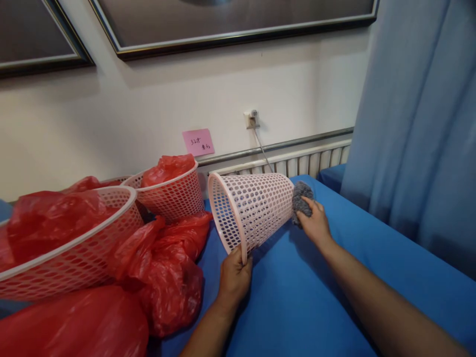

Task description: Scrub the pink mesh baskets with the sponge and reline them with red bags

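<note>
A pale pink perforated plastic wastebasket (260, 203) is tipped on its side above a blue-covered surface (297, 297), its open mouth facing left. My left hand (235, 277) grips the rim at the lower edge, fingers wrapped round it. At the basket's narrow base end, my right hand (314, 218) holds a fuzzy grey cloth (302, 201) against it. The fingers of that hand are curled onto the cloth, and part of the cloth is hidden behind them.
To the left stand a large pink basket (85, 243) and a smaller pink basket (182, 193), both with red plastic bags inside. More red bags (167, 267) lie beside them. A radiator (308, 158) runs along the wall; a blue curtain (416, 124) hangs at right.
</note>
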A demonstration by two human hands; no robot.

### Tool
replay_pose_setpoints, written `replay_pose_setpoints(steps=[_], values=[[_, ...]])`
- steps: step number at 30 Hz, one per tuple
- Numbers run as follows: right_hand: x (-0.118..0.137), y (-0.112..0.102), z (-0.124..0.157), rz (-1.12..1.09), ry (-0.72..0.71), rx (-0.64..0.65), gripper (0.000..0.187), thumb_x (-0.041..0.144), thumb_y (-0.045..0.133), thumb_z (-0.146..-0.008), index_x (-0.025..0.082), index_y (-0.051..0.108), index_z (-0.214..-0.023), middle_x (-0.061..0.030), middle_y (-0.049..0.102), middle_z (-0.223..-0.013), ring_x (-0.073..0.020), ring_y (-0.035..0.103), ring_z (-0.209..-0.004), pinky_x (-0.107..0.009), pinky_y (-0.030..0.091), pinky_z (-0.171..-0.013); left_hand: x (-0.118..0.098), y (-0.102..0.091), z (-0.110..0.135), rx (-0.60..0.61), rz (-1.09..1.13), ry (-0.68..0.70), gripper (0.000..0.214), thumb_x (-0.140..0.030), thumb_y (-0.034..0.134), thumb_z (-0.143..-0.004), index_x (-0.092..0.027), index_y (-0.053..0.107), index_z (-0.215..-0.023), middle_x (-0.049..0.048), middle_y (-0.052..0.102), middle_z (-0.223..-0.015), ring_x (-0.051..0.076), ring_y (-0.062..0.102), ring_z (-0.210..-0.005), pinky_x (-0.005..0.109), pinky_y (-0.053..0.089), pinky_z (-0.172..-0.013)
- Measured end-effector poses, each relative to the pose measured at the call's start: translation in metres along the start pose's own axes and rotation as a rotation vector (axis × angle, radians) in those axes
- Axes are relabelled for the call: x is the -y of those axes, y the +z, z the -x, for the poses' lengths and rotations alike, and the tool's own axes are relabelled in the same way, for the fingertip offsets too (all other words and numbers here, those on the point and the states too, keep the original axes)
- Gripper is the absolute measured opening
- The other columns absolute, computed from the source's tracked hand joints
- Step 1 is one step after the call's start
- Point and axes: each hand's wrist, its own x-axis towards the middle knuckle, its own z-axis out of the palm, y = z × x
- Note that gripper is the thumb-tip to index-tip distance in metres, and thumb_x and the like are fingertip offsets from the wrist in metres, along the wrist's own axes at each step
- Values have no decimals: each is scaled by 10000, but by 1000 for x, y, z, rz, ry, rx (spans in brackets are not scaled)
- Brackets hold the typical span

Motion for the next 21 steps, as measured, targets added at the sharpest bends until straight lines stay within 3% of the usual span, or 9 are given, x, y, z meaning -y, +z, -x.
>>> replay_pose_setpoints(steps=[2, 4, 7, 9, 11, 14, 18, 20, 21], values=[[2, -4, -3, -10, -10, 11, 486, 269, 639, -830, 187, 685, -1307, -167, 564, -1361, -362, 560, -1331, -607, 451, -1150, 2, -1, -2, 25, -57, 20, 325, -192, 566, -846, -213, 800, -1072, 76, 797, -1137, 286, 726, -1102, 451, 556, -1016], [20, -10, 16, -59, -266, 111, 501, 256, 620, -877, 225, 643, -1376, -159, 468, -1498, -344, 505, -1405, -568, 460, -1156, 2, -3, -4, 52, -129, 25, 335, -142, 549, -820, -230, 800, -1025, 62, 806, -1075, 279, 736, -1047, 437, 575, -970], [58, -20, 59, -158, -750, 383, 580, 168, 596, -892, 286, 568, -1458, -112, 317, -1627, -295, 465, -1454, -469, 493, -1145, -6, -5, -5, 89, -160, 1, 271, -120, 582, -783, -225, 787, -925, 62, 807, -971, 272, 739, -931, 405, 593, -898], [75, -24, 79, -215, -907, 471, 622, 131, 601, -858, 271, 556, -1462, -113, 303, -1627, -281, 491, -1428, -431, 517, -1119, -15, -6, -3, 73, -47, -16, 192, -176, 660, -775, -206, 772, -928, 71, 802, -949, 260, 732, -868, 372, 601, -852], [78, -23, 84, -234, -959, 502, 612, 117, 596, -835, 247, 577, -1433, -118, 347, -1601, -271, 514, -1405, -413, 522, -1114, -25, -7, 0, 21, 107, -29, 238, -271, 715, -789, -185, 766, -1004, 82, 801, -981, 251, 731, -852, 349, 606, -823], [57, -17, 63, -186, -788, 384, 537, 143, 579, -851, 241, 624, -1377, -121, 421, -1562, -275, 503, -1420, -443, 486, -1155, -32, -7, 2, -18, 220, -46, 341, -364, 678, -858, -157, 766, -1114, 105, 799, -1078, 268, 743, -971, 374, 597, -900], [14, -7, 11, -70, -144, 12, 471, 278, 609, -850, 192, 681, -1307, -170, 541, -1408, -358, 533, -1370, -593, 435, -1172, -20, -5, 0, 13, 166, -79, 345, -293, 654, -833, -141, 784, -1113, 125, 797, -1137, 299, 729, -1097, 435, 554, -1018], [5, -6, -1, -43, 31, -23, 495, 305, 629, -821, 155, 690, -1288, -185, 577, -1327, -382, 582, -1298, -632, 438, -1154, -9, -3, -1, 18, 77, -87, 380, -214, 625, -783, -146, 784, -1120, 122, 795, -1141, 303, 727, -1088, 451, 547, -1022], [8, -7, 1, -43, 19, -5, 504, 305, 631, -821, 156, 685, -1299, -187, 571, -1337, -384, 585, -1295, -635, 442, -1148, -6, -3, -2, 20, 21, -84, 396, -181, 600, -762, -148, 785, -1111, 120, 797, -1120, 302, 728, -1063, 454, 552, -1005]])
